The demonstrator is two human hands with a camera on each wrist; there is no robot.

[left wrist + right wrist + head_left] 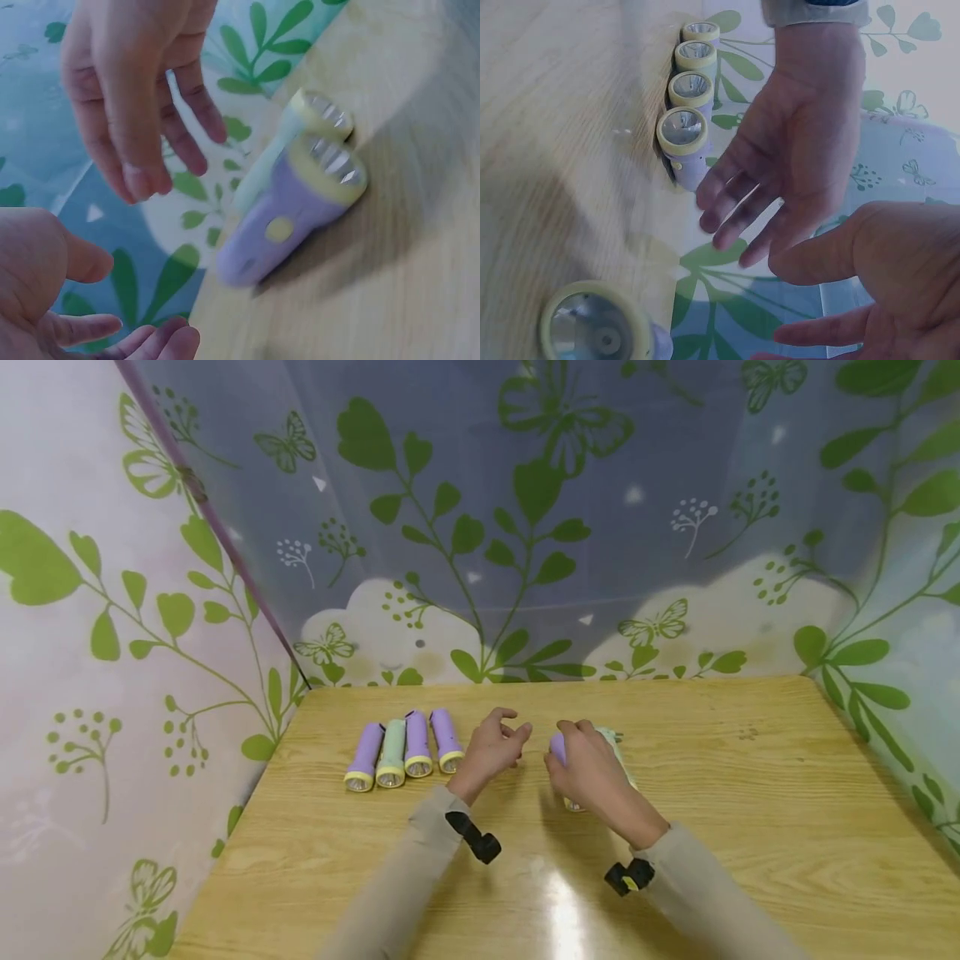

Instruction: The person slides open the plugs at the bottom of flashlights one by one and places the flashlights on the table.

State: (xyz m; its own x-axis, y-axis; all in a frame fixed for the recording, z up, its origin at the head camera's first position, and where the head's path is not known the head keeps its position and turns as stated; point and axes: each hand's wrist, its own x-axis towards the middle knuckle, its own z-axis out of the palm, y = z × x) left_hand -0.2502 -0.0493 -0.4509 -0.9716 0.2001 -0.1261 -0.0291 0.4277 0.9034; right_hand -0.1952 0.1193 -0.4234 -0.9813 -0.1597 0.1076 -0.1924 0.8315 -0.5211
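My left hand (491, 747) hovers above the table with its fingers loosely bent and nothing in them. Just left of it lies a row of flashlights with yellow rims, including a purple flashlight (447, 737) and a green flashlight (393, 747). In the head view my right hand (597, 770) partly covers another purple flashlight (281, 217). The left wrist view shows that right hand's relaxed fingers apart from this flashlight, which lies beside a pale green flashlight (279, 146). In the right wrist view, one flashlight lens (592, 330) shows below the hands.
The wooden table (750, 827) extends to both sides and toward me. Behind it hangs a blue and white curtain (465, 527) printed with green leaves and butterflies. Similar printed cloth borders the table's left and right sides.
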